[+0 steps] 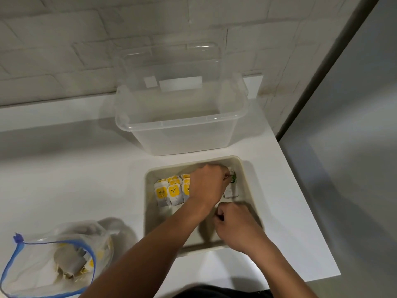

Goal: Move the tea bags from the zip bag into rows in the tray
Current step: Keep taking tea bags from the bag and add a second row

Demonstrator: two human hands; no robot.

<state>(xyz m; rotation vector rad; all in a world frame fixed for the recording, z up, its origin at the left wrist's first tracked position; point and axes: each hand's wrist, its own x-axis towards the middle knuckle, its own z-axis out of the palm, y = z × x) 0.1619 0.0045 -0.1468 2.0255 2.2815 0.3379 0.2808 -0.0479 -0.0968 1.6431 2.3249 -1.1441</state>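
A beige tray (247, 168) sits on the white counter. Along its far left part lie rows of yellow-labelled tea bags (169, 190). My left hand (207, 183) reaches across to the tray's far right and pinches a tea bag with a green tag (232, 178); a pale tea bag (231, 191) lies just below it. My right hand (234, 222) hovers low over the tray's middle with its fingers curled; nothing shows in its grip. The zip bag (49, 261), with a blue seal and its mouth open, lies at the lower left with several tea bags inside.
A clear plastic storage box (182, 123) stands behind the tray, with its clear lid (171, 59) leaning on the white brick wall. The counter's right edge (300, 190) runs close to the tray, next to a grey panel.
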